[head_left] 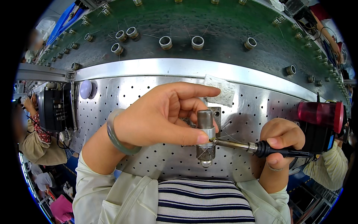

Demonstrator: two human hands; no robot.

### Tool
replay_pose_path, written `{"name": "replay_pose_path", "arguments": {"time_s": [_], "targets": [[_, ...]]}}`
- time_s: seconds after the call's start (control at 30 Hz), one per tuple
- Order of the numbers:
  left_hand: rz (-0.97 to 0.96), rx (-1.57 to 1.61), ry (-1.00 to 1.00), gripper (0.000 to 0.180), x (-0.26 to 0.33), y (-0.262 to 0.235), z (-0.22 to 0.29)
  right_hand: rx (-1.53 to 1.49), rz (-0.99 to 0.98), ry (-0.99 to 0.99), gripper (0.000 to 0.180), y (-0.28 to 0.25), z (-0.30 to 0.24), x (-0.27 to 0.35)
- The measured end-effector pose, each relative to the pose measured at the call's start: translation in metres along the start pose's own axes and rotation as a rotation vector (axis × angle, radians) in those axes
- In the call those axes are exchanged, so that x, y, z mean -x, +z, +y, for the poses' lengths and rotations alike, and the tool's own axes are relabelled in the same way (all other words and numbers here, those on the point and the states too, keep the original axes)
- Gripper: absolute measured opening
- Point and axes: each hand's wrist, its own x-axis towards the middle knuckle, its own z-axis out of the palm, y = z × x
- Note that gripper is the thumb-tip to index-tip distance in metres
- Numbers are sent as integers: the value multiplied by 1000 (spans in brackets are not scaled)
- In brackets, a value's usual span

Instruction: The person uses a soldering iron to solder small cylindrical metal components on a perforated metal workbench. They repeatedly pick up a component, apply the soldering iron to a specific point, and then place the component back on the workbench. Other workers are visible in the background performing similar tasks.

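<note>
At the far left edge, another person in a patterned sleeve sits beside a black device mounted at the end of the desk. A pale lavender knob stands on the perforated metal desk just right of that device. The left hand, wearing a grey-green bangle on the wrist, reaches in from the lower left; its thumb and fingers are curled closed around a small metal cylinder that stands upright on the desk at the picture's centre, the thumb tip pressed against the cylinder's lower side and the index finger extended above it. A fine wire crosses the cylinder at the thumb tip. A small metal bracket sits on the desk just behind the cylinder, and a clear plastic bag lies beyond it near the raised metal rail. Behind the rail, a dark green conveyor surface carries many metal rings, spaced apart. The soldering iron lies almost level, its tip touching the cylinder at the thumb. The right hand is closed in a fist around the iron's black handle. A red translucent cylinder sits at the desk's right end, and a second person's light sleeve shows beyond it.
</note>
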Motion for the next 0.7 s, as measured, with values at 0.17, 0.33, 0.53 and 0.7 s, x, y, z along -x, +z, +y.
{"name": "replay_pose_path", "arguments": {"time_s": [0.17,0.33,0.53,0.7], "targets": [[17,-5,27,73,2,2,-3,-58,50,-17,30,1,2,1],[27,-1,30,74,2,2,-5,-56,1,-11,31,2,5,0],[-12,19,48,74,1,-1,-5,3,83,18,25,4,2,2],[-74,103,100,71,4,-25,-10,49,468,116,32,26,-3,-6]]}}
